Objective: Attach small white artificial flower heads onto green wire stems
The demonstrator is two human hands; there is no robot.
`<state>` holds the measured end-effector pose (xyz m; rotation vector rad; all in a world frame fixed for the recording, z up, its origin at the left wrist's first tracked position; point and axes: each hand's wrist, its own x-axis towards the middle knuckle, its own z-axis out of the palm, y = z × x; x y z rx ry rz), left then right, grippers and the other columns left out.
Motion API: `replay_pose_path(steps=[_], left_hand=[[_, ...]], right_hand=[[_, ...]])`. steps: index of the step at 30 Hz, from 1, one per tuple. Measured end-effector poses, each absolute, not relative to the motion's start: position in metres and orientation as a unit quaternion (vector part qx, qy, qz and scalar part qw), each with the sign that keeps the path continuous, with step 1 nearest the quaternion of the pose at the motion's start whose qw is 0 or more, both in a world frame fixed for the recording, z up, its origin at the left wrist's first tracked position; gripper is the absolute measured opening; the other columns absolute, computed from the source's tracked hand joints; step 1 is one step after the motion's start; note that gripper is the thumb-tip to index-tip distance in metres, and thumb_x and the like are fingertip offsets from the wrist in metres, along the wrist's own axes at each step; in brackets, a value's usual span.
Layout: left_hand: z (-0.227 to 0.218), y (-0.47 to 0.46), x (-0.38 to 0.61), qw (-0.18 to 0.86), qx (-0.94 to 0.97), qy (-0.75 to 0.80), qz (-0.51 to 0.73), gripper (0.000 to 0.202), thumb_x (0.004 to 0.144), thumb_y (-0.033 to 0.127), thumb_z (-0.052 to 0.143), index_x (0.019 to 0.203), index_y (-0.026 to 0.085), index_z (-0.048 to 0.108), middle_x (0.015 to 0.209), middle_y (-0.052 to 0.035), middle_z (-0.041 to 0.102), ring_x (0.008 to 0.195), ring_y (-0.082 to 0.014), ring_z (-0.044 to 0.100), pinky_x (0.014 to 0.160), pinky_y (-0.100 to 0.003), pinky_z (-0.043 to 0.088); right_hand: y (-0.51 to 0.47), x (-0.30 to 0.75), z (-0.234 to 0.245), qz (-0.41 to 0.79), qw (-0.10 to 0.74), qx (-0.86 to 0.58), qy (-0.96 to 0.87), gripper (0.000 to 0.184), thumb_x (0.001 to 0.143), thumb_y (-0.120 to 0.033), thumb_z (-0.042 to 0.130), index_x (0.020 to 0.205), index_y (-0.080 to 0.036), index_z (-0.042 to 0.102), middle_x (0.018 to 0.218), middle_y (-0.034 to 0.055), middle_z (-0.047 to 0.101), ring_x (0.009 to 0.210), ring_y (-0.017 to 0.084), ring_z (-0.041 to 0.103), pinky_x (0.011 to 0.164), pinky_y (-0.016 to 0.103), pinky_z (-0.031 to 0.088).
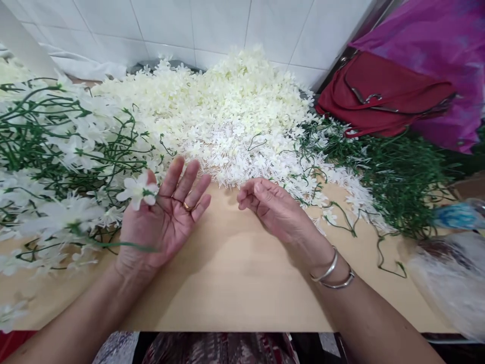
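Observation:
My left hand (162, 217) is turned palm up, its fingers stretched and apart, with a ring on one finger. A white artificial flower (137, 192) with a green centre lies in front of its thumb; whether the thumb grips it is unclear. Nearer the camera, a blurred white flower (70, 215) on a green stem (129, 246) crosses over the wrist. My right hand (271, 205) hovers above the table, fingers curled in and thumb against them, nothing showing between. Loose white blossoms (235, 151) are heaped just beyond both hands.
Stemmed white flowers (94, 151) pile up at the left. Bare green stems (401, 172) are massed at the right, below a red bag (382, 93) and purple plastic (454, 60). A clear plastic bag (454, 278) sits at the table's right edge. White tiles (223, 25) line the back.

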<state>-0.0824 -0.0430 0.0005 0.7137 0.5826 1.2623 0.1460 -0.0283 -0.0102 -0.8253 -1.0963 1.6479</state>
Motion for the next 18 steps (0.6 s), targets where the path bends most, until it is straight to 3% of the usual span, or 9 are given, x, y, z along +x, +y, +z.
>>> replay_pose_path(steps=[2,5,10,12,16,18], left_hand=[[0.0,-0.044,-0.082,0.77,0.284,0.238,0.519,0.042,0.107,0.047,0.043,0.118,0.032,0.081,0.128,0.0024,0.079,0.119,-0.0209,0.075,0.095,-0.032,0.062],[-0.005,-0.051,-0.073,0.851,0.28,0.187,0.403,0.048,0.105,0.044,0.045,0.121,0.018,0.081,0.127,-0.0098,0.08,0.117,-0.0255,0.076,0.102,-0.036,0.06],[-0.017,-0.058,-0.062,0.876,0.305,0.16,0.339,0.051,0.106,0.047,0.048,0.121,0.011,0.08,0.117,-0.0143,0.082,0.11,-0.0235,0.077,0.103,-0.033,0.058],[-0.021,-0.059,-0.061,0.867,0.317,0.168,0.345,0.049,0.106,0.048,0.05,0.118,0.012,0.081,0.114,-0.0135,0.083,0.108,-0.0227,0.077,0.102,-0.032,0.058],[-0.027,-0.056,-0.058,0.849,0.348,0.181,0.353,0.04,0.104,0.044,0.059,0.115,0.014,0.081,0.112,-0.0132,0.082,0.106,-0.0224,0.076,0.103,-0.034,0.057],[-0.028,-0.052,-0.058,0.86,0.353,0.171,0.327,0.037,0.1,0.044,0.064,0.115,0.014,0.081,0.114,-0.0136,0.081,0.109,-0.0234,0.076,0.104,-0.035,0.056]], right_hand=[[-0.028,0.149,-0.007,0.655,0.486,-0.353,-0.459,0.031,0.085,-0.051,0.083,0.09,-0.022,0.074,0.09,0.0018,0.073,0.076,0.013,0.065,0.079,0.03,0.055],[-0.027,0.156,0.0,0.588,0.504,-0.388,-0.5,0.03,0.084,-0.051,0.083,0.089,-0.023,0.073,0.085,0.0011,0.072,0.071,0.014,0.063,0.073,0.031,0.054],[-0.02,0.173,0.007,0.277,0.547,-0.494,-0.616,0.017,0.091,-0.035,0.076,0.081,-0.023,0.068,0.074,-0.0006,0.067,0.07,0.017,0.058,0.072,0.033,0.049],[-0.02,0.176,0.006,0.18,0.48,-0.539,-0.668,0.017,0.089,-0.033,0.076,0.078,-0.023,0.067,0.077,0.0006,0.066,0.074,0.019,0.059,0.076,0.036,0.047],[-0.023,0.173,-0.001,0.051,0.27,-0.635,-0.722,0.021,0.084,-0.033,0.079,0.072,-0.023,0.065,0.081,0.0054,0.066,0.085,0.026,0.056,0.084,0.043,0.043],[-0.025,0.17,-0.004,0.029,0.224,-0.66,-0.717,0.018,0.087,-0.028,0.073,0.071,-0.023,0.065,0.084,0.007,0.068,0.088,0.028,0.056,0.088,0.044,0.042]])
